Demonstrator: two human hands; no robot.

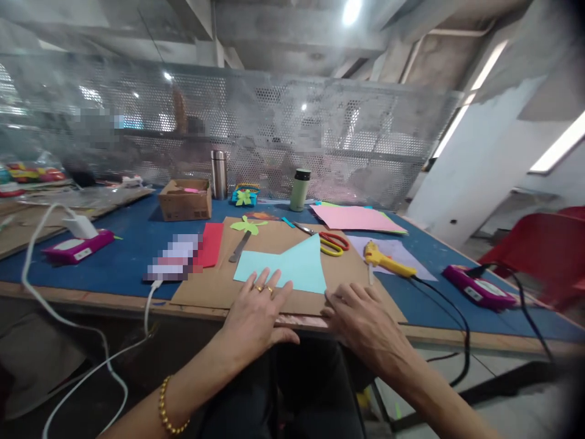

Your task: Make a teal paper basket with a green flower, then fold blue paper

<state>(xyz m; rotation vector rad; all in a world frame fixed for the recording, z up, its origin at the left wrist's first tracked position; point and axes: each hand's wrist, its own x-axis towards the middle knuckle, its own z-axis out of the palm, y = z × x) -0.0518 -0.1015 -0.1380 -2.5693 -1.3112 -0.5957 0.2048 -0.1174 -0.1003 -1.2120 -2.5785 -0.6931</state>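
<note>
A light blue sheet of paper (pixel 301 263), folded or cut so that one corner rises to a point, lies on a flat piece of cardboard (pixel 205 288). My left hand (pixel 256 311) rests on its lower edge with the fingers spread. At the paper's lower right corner, my right hand (pixel 361 314) has its fingers curled together, seemingly pinching the corner; the fingertips are partly hidden. Just behind the paper lie scissors (pixel 336 242) with red and yellow handles. A green paper leaf shape (pixel 248 226) and a dark, narrow metal blade (pixel 240 247) are to the left.
A yellow glue gun (pixel 390 263) lies on purple paper (pixel 423 265) at right, its cord running off the edge. Pink sheets (pixel 351 217), a green bottle (pixel 300 190), a steel flask (pixel 219 175) and a cardboard box (pixel 185 201) stand behind. A phone (pixel 176 259) is at left.
</note>
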